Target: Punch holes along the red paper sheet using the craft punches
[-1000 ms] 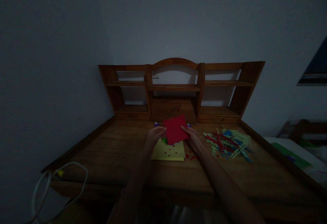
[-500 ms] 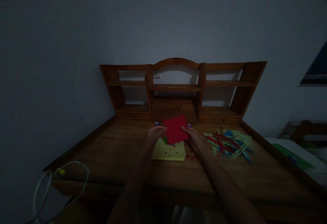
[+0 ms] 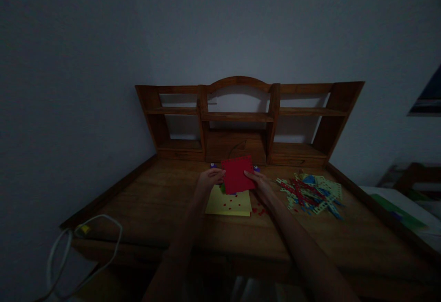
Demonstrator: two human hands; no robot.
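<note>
One red square sheet (image 3: 237,176), slightly tilted, just below the centre of the frame: we hold it up by its two sides. Our left hand (image 3: 209,179): fingertips closed on the sheet's left edge, thumb and fingers pinched together. Our right hand (image 3: 260,184): thumb flat on the front of the sheet, near its right edge, the fingers mostly hidden behind. Below the sheet, partly covered by it: yellow paper (image 3: 229,206), dotted with small red pieces, a bit of green and purple showing at its top. Red scraps (image 3: 258,209): several, just right of the paper. Two purple objects with white, eye-like spots, one (image 3: 213,166) past our left hand, the other (image 3: 257,169) past our right. Right of centre: one loose pile of perforated plastic strips (image 3: 312,195), red, blue and pale green. All these lie on or above a wooden desk (image 3: 148,201), with a wooden shelf unit (image 3: 237,117) across the middle of the frame. Lower left: one looped white cable (image 3: 121,231), a small yellow piece (image 3: 85,229) beside it.
</note>
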